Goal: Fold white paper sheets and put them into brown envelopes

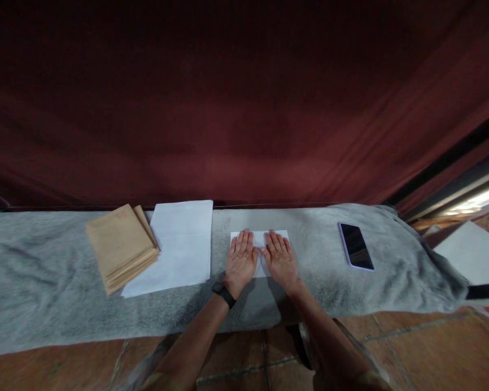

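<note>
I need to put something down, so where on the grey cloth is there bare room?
The grey cloth is bare between the right hand and the phone, right of the phone, and, though wrinkled, left of the brown envelopes. It is crowded where the envelopes overlap the white sheets; only a narrow strip parts those from the paper under the left hand.

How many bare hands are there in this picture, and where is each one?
2. The bare left hand, with a black wristwatch, lies flat on the left part of a white rectangular paper; the bare right hand lies flat on its right part.
</note>
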Motion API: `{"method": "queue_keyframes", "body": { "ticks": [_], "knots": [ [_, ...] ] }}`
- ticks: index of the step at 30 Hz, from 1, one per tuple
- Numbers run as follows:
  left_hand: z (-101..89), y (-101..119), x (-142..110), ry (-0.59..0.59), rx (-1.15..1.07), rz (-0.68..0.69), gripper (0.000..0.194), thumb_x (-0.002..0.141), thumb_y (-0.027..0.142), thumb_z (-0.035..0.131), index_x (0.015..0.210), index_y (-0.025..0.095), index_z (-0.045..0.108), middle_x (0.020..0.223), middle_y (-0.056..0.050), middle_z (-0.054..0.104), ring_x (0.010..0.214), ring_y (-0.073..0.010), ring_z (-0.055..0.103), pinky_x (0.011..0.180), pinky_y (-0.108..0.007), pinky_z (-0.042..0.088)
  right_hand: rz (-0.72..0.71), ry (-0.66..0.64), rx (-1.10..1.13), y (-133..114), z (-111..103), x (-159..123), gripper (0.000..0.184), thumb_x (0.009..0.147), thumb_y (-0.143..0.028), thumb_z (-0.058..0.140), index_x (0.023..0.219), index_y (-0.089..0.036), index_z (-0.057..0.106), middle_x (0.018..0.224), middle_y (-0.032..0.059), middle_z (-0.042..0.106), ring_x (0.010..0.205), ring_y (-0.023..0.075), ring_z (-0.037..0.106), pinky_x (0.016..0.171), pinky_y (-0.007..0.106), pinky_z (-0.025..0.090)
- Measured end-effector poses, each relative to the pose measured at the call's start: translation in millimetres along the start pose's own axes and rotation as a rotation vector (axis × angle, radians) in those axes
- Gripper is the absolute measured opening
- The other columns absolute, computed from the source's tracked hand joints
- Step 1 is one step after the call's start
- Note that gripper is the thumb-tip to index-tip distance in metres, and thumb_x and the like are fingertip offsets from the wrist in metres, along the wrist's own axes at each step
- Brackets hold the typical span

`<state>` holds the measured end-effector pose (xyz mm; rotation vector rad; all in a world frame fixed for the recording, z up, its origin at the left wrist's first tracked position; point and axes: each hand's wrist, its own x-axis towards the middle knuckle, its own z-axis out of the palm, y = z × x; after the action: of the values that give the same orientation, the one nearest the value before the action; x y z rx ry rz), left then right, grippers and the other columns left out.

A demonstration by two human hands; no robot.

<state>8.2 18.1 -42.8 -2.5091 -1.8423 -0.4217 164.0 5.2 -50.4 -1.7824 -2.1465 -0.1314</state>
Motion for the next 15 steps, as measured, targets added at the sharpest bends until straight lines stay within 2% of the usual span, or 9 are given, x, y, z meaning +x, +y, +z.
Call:
{"method": "queue_keyframes", "body": {
  "ticks": [10,15],
  "knots": [
    [-5.2,-13.2,-6.8,-0.012,0.028,-0.077,0.059,0.103,0.031,0.029,0.155,0.004,0.035,0.163,-0.016,0.03,0.153,-0.0256,0.026,0.127,-0.045,0.02,0.04,0.007,-0.055,13.5,-4.8,-4.5,0.055,0.107,-0.04,0.032,0.154,-0.012,0.042,0.157,0.0153,0.045,0.144,0.03,0.042,0.118,0.049,0.029],
    [-5.5,-19.9,-9.8,0.01,-0.005,-0.117,0.059,0.102,0.033,0.031,0.154,0.006,0.037,0.162,-0.015,0.033,0.153,-0.0262,0.028,0.126,-0.046,0.021,0.054,-0.001,-0.06,22.0,-7.9,-6.7,0.056,0.107,-0.041,0.031,0.153,-0.01,0.043,0.156,0.0163,0.045,0.143,0.031,0.043,0.118,0.048,0.029]
  ]
}}
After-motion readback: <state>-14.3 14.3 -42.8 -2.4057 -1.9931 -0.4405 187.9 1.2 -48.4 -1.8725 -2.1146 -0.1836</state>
